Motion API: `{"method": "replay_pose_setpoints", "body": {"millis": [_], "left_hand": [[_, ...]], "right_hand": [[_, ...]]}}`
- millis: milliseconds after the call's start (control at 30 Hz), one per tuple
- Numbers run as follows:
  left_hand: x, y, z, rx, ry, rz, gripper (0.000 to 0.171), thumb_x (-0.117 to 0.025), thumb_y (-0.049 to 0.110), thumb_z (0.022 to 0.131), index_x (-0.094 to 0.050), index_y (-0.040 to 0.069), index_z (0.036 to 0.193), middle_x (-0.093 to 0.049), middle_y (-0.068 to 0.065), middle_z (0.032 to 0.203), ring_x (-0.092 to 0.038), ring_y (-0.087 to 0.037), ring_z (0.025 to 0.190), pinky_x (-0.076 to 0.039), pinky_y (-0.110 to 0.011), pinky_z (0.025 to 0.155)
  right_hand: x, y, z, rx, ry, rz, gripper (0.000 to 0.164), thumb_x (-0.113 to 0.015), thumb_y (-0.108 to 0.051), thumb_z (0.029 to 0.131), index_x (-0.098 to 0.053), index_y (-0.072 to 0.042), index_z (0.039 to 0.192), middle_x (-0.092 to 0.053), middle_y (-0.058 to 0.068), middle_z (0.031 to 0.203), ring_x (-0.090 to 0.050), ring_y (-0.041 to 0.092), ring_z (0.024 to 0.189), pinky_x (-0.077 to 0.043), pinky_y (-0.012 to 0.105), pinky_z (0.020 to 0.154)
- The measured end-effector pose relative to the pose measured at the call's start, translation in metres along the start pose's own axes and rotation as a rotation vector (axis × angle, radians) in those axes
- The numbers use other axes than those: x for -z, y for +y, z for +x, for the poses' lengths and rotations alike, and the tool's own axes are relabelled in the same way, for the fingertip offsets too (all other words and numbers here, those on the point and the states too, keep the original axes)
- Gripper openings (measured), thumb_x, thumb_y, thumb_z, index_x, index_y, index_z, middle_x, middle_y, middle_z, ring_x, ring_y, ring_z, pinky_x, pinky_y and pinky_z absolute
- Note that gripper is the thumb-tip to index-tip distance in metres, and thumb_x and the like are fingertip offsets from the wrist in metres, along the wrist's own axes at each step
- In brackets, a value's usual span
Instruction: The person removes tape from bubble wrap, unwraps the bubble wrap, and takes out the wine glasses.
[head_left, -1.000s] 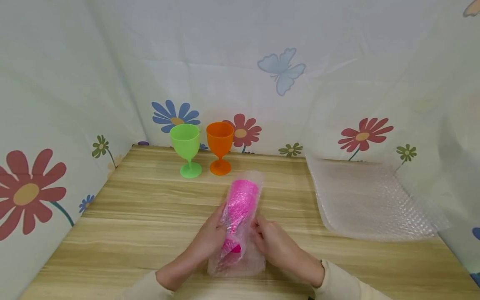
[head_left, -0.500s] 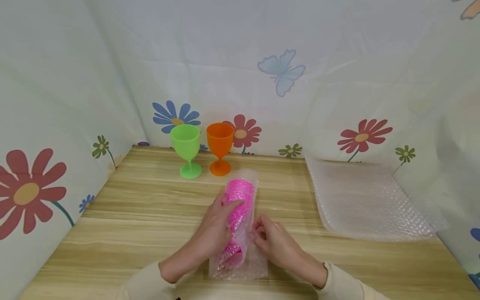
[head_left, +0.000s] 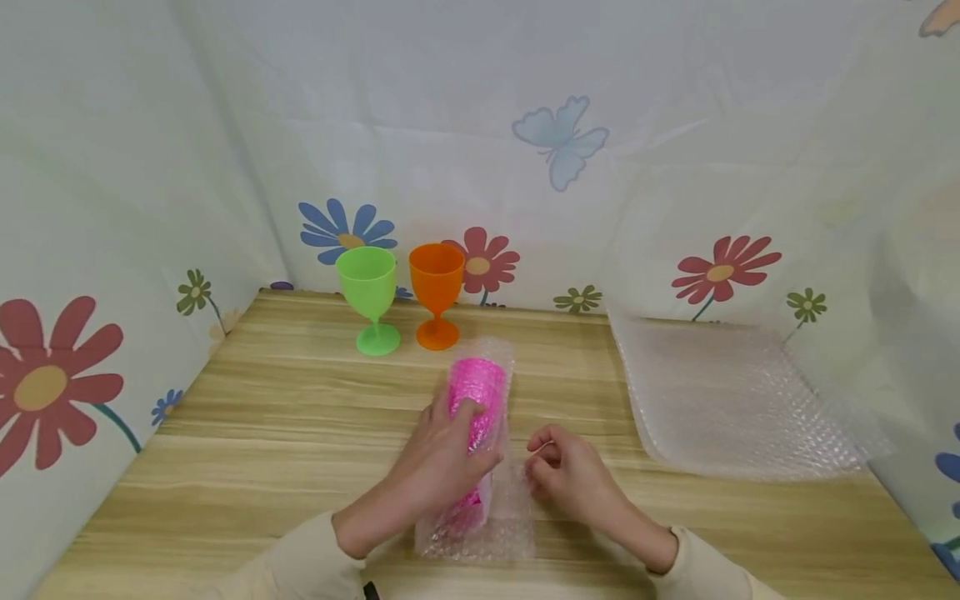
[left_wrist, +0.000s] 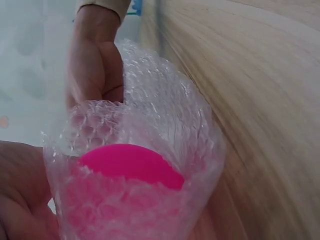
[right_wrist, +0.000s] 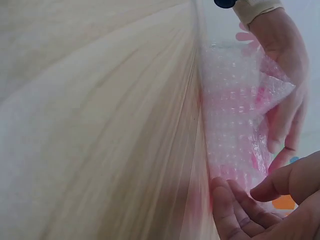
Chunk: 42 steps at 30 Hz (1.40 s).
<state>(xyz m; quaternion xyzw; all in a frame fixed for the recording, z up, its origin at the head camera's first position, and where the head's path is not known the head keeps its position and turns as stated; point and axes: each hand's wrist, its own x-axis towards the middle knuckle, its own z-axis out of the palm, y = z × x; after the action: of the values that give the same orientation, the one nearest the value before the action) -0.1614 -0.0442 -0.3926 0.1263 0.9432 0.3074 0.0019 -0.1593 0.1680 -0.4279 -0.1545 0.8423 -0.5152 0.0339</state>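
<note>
A pink goblet (head_left: 477, 379) lies on its side, rolled partly in a sheet of bubble wrap (head_left: 513, 537) on the table. My left hand (head_left: 438, 458) grips the wrapped goblet from the left, its thumb and forefinger bent across the top. In the left wrist view, the pink end of the goblet (left_wrist: 132, 162) shows inside the film. My right hand (head_left: 577, 479) is at the wrap's right edge, fingers loosely bent. Thumb and fingertips stand apart in the right wrist view, close by the bubble wrap (right_wrist: 232, 110).
Behind the wrapped goblet stand a green goblet (head_left: 366, 287) and an orange goblet (head_left: 437, 283), both upright. Another bubble wrap sheet (head_left: 720, 400) lies at the right of the wooden table (head_left: 300, 400). A flowered cloth (head_left: 420, 108) hangs behind.
My left hand has shifted over the top of the wrapped goblet, thumb now across it. The right hand has let go of the wrap's edge and drawn slightly right.
</note>
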Motion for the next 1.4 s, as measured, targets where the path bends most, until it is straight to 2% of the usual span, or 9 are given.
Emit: {"method": "replay_pose_setpoints", "body": {"millis": [167,400,567,633,800,933,1067,1200,1400], "left_hand": [[-0.004,0.004,0.002,-0.008,-0.001,0.046,0.061,-0.084,0.030,0.087,-0.054,0.010,0.136,-0.014,-0.033,0.164,-0.029,-0.055,0.144,-0.031,-0.068,0.112],[-0.005,0.008,0.000,-0.027,0.011,0.062,0.060,-0.082,0.014,0.082,-0.053,0.006,0.134,-0.013,-0.034,0.163,-0.034,-0.053,0.141,-0.034,-0.071,0.108],[-0.005,0.009,-0.002,-0.038,-0.006,0.028,0.063,-0.078,0.007,0.080,-0.052,0.004,0.137,-0.005,-0.035,0.165,-0.032,-0.054,0.141,-0.034,-0.072,0.107],[-0.005,0.010,-0.003,-0.044,-0.011,0.023,0.063,-0.078,0.005,0.080,-0.051,0.003,0.137,-0.005,-0.036,0.164,-0.031,-0.056,0.141,-0.035,-0.073,0.105],[-0.006,0.010,-0.003,-0.050,-0.034,0.024,0.064,-0.078,0.005,0.080,-0.049,0.003,0.137,-0.005,-0.038,0.163,-0.026,-0.062,0.142,-0.035,-0.075,0.104],[-0.006,0.009,-0.002,-0.046,-0.054,0.019,0.064,-0.078,0.007,0.083,-0.048,0.004,0.139,-0.002,-0.037,0.164,-0.023,-0.063,0.143,-0.033,-0.076,0.105],[-0.006,0.009,-0.002,-0.034,-0.066,0.014,0.063,-0.078,0.009,0.085,-0.047,0.006,0.140,0.000,-0.036,0.165,-0.021,-0.063,0.144,-0.031,-0.076,0.106],[-0.005,0.010,-0.003,-0.038,-0.070,0.011,0.063,-0.078,0.009,0.084,-0.047,0.005,0.139,0.000,-0.037,0.165,-0.021,-0.063,0.144,-0.031,-0.075,0.106],[0.003,0.007,-0.003,-0.032,-0.098,0.025,0.068,-0.078,0.012,0.085,-0.046,0.004,0.145,-0.001,-0.036,0.165,-0.022,-0.061,0.145,-0.034,-0.069,0.109]], "right_hand": [[0.006,-0.002,0.000,-0.042,-0.001,0.080,0.013,-0.055,0.011,0.092,-0.057,0.009,0.105,-0.071,0.013,0.082,-0.069,0.025,0.068,-0.060,0.033,0.059],[0.018,0.001,-0.002,-0.129,-0.030,0.181,0.017,-0.053,0.012,0.090,-0.056,0.013,0.107,-0.069,0.016,0.087,-0.067,0.023,0.072,-0.059,0.032,0.061],[0.025,-0.001,-0.002,-0.166,0.076,0.049,0.019,-0.052,0.012,0.091,-0.061,0.007,0.107,-0.068,0.014,0.098,-0.065,0.023,0.087,-0.052,0.027,0.069],[0.027,-0.004,0.001,-0.147,0.146,-0.045,0.021,-0.051,0.009,0.093,-0.065,0.004,0.107,-0.069,0.014,0.103,-0.064,0.022,0.093,-0.050,0.027,0.073],[0.025,-0.015,0.014,-0.050,0.244,-0.165,0.019,-0.054,-0.005,0.100,-0.069,0.000,0.110,-0.070,0.015,0.110,-0.062,0.023,0.089,-0.051,0.034,0.076],[0.014,-0.021,0.028,0.014,0.188,-0.245,0.025,-0.071,-0.019,0.098,-0.068,0.001,0.113,-0.070,0.014,0.107,-0.065,0.026,0.096,-0.055,0.043,0.084],[0.003,-0.019,0.041,0.015,0.067,-0.278,0.039,-0.080,-0.018,0.092,-0.062,0.003,0.120,-0.069,0.013,0.105,-0.067,0.028,0.099,-0.057,0.044,0.086],[0.001,-0.013,0.052,0.030,-0.008,-0.252,0.043,-0.078,-0.007,0.091,-0.057,0.007,0.126,-0.070,0.011,0.097,-0.068,0.021,0.087,-0.059,0.036,0.076],[0.006,-0.007,0.064,0.102,-0.076,-0.219,0.038,-0.064,0.013,0.088,-0.056,0.013,0.125,-0.071,0.012,0.088,-0.065,0.015,0.076,-0.056,0.028,0.067]]}}
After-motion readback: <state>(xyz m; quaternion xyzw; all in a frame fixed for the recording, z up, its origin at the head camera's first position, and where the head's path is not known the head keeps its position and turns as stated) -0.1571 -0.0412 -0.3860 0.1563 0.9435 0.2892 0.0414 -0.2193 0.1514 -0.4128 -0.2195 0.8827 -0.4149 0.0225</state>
